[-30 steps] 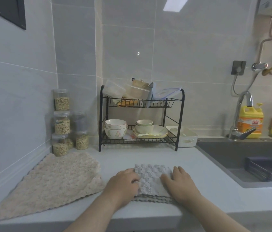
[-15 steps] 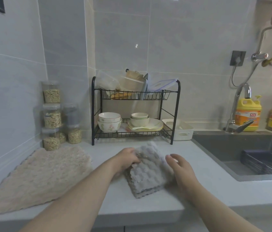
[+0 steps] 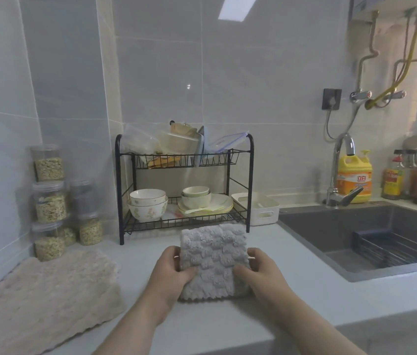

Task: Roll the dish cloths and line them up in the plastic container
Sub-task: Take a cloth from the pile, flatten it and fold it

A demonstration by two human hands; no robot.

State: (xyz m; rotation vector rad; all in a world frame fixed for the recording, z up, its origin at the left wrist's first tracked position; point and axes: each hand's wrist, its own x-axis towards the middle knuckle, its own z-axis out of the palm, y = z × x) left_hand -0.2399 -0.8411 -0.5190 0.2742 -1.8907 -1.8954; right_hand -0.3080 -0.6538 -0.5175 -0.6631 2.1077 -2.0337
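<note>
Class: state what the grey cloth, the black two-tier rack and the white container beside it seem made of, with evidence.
The grey dish cloth: soft plush fabric, perhaps microfibre; tufted, scalloped pile. The dish rack: probably coated metal; thin black wire rods. The white container: apparently plastic; smooth matte moulded walls, cut-out handle.

Black rack (image 3: 250,180) holds bowls (image 3: 148,207), between grain jars (image 3: 49,203) and sink (image 3: 330,234).
</note>
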